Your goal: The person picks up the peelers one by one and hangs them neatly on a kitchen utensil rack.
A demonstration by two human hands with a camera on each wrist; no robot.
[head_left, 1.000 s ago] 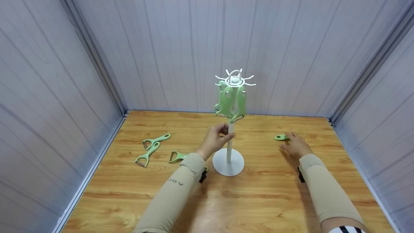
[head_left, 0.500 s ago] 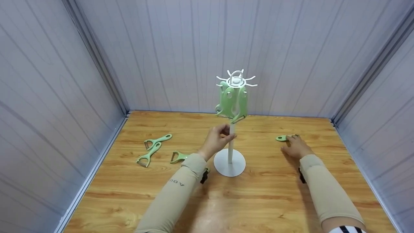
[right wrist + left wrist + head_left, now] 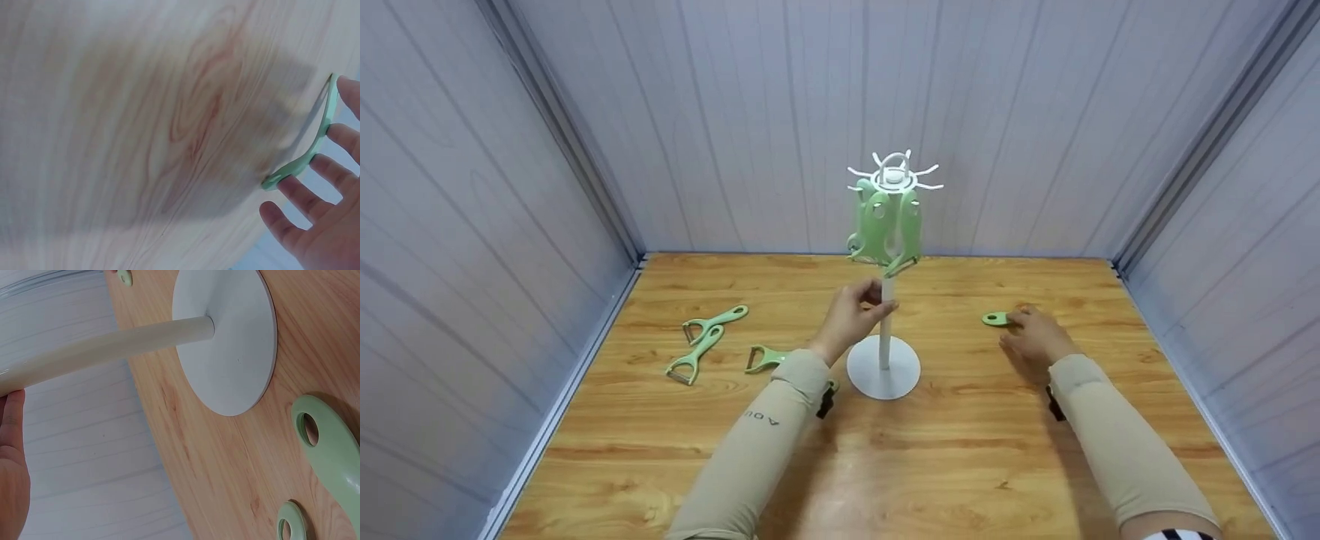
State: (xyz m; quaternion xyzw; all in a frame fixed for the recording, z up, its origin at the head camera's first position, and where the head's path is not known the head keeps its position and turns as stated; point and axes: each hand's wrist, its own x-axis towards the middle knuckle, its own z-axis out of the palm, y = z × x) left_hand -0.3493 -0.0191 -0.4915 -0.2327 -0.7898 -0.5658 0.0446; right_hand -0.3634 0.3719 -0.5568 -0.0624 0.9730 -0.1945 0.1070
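A white rack stands upright on a round base [image 3: 901, 382], with curved hooks radiating from its top. Several green peelers [image 3: 874, 229] hang from the hooks on its near and left side. My left hand [image 3: 847, 319] holds the pole [image 3: 886, 330] between thumb and fingers, below the hanging peelers. In the left wrist view the pole [image 3: 124, 343] runs into the hand's fingers. My right hand [image 3: 1039, 334] rests its spread fingers on another green peeler [image 3: 994, 319] lying on the table. The right wrist view shows this peeler [image 3: 304, 157] edge-on beneath nearly straight fingertips.
Two peelers lie touching on the table's left, one farther [image 3: 720, 321] and one nearer [image 3: 696, 354]. Another peeler [image 3: 765, 358] lies partly hidden under my left forearm. A grey panel wall [image 3: 735, 150] closes the back, with walls at both sides.
The head view has shifted slightly, so the whole scene sits a little to the left and up. Both hands keep their places on the pole and the peeler.
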